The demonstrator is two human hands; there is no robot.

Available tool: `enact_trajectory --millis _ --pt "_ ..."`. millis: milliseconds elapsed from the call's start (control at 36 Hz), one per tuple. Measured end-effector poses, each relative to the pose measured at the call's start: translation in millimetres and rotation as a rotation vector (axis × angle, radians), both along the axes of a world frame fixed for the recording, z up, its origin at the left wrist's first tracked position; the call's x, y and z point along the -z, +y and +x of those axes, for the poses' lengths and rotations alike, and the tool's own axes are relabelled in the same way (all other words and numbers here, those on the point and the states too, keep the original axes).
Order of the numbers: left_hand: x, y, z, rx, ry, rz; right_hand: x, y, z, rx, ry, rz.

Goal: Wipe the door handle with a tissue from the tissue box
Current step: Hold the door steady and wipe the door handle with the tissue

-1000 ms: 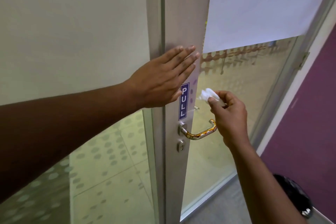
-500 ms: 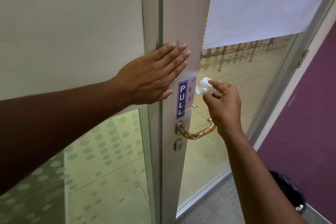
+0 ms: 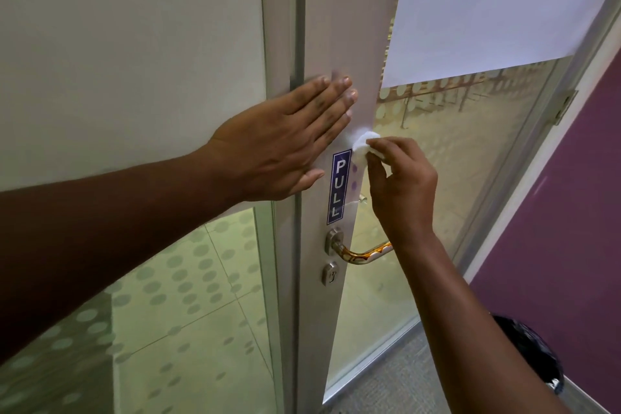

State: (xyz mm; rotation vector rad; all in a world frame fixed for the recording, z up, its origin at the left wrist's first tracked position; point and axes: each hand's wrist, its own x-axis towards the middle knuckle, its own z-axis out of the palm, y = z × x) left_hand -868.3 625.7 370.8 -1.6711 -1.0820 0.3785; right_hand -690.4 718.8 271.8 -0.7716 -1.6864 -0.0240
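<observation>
The right hand (image 3: 400,188) has its grip pinched on a small crumpled white tissue (image 3: 362,148), pressed to the grey metal door stile (image 3: 339,44) beside the blue PULL sign (image 3: 338,186). The curved brass lever door handle (image 3: 361,254) sits at six o'clock from the tissue, under the wrist, apparently not being wiped yet. The left hand (image 3: 285,141) lies flat, fingers spread, holding nothing. Beyond: frosted dotted glass (image 3: 453,151), and at three o'clock a purple wall (image 3: 571,212).

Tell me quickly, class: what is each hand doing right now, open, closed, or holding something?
Left hand: open, flat against the door frame, holding nothing.
Right hand: closed on a wadded white tissue, pressed to the door edge above the door handle.
</observation>
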Motion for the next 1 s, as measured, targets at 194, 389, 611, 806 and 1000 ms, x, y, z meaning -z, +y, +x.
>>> enact_trajectory --millis 194,389,611,806,1000 --pt "-1 -2 0 0.01 -0.005 0.004 10 7 -8 0.024 -0.04 0.024" --pt "-1 -2 0 0.006 -0.003 0.005 23 11 -14 0.0 0.05 0.068" --pt "0 -1 1 0.001 -0.005 0.006 33 10 -5 -0.075 0.108 -0.147" --pt "-1 -2 1 -0.009 0.0 0.004 18 9 -2 -0.127 0.333 -0.248" --pt "0 -1 0 0.017 0.012 0.02 18 11 -13 -0.029 0.211 -0.085"
